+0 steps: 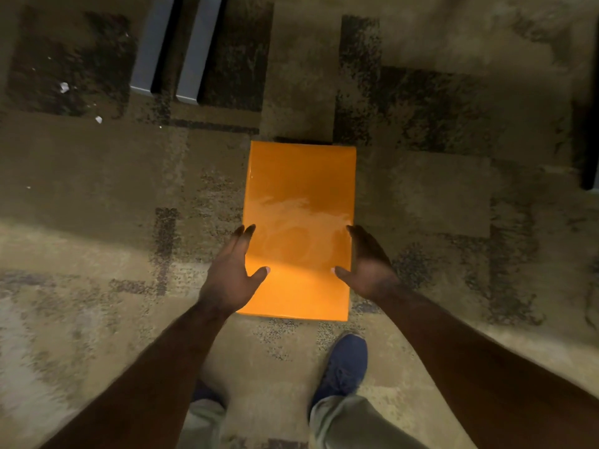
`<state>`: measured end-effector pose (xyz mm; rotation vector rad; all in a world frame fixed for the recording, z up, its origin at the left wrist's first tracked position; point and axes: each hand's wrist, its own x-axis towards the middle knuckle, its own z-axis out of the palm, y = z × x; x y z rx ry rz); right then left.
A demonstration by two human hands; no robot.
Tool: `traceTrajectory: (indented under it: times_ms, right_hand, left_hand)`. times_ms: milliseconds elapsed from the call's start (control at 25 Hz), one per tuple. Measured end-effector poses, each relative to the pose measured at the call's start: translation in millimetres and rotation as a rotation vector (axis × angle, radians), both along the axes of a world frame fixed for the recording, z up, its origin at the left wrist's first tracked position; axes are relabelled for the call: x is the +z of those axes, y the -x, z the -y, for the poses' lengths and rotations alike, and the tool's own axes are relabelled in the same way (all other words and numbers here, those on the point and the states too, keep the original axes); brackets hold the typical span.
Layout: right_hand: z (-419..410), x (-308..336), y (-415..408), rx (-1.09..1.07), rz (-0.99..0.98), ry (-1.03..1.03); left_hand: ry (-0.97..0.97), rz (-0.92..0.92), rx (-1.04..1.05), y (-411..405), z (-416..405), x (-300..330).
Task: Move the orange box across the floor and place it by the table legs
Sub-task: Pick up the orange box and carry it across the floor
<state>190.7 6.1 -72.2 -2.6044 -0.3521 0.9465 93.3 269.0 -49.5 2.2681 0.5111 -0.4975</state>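
A glossy orange box (pixel 298 202) lies flat on the patterned carpet, straight ahead of me. My left hand (pixel 231 273) is at its left edge and my right hand (pixel 368 267) at its right edge. Both hands are spread, with fingers along the sides and thumbs over the top face. Whether the palms press the box I cannot tell. Two grey table legs (pixel 175 50) stand at the upper left, well apart from the box.
My blue shoe (pixel 345 364) stands just behind the box's near edge. Small white scraps (pixel 64 87) lie on the carpet left of the legs. A dark object (pixel 588 140) sits at the right edge.
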Motion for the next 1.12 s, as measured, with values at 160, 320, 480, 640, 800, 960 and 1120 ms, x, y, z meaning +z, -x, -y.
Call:
traceTrajectory:
  times_ms: [160, 320, 480, 640, 800, 960, 1120]
  right_hand:
    - [-8.5, -38.5, -16.1, -0.198, -0.024, -0.015]
    - [-12.3, -76.9, -25.2, -0.537, -0.073, -0.135]
    - [-11.1, -94.6, -22.1, -0.601, -0.067, -0.152]
    - [-20.3, -103.6, -7.1, -0.74, -0.146, -0.226]
    - [-34.3, -102.7, 1.4, -0.875, -0.148, -0.245]
    - [-61.5, -90.1, -1.8, -0.864, -0.167, -0.283]
    - [-113.7, -75.8, -32.1, -0.808, -0.115, -0.373]
  left_hand:
    - [-0.009, -0.007, 0.047, -20.5, -10.3, -36.9]
    - [0.009, -0.046, 0.172, -41.9, -35.6, -77.1]
    - [0.076, -0.115, 0.226, -58.2, -55.3, -105.3]
    - [0.379, -0.198, 0.323, -50.0, -50.4, -120.1]
    - [0.605, -0.218, 0.393, -41.5, -46.5, -125.7]
    - [0.579, -0.168, 0.381, -52.4, -76.5, -117.4]
    - [0.512, -0.07, 0.386, -85.2, -129.2, -106.3]
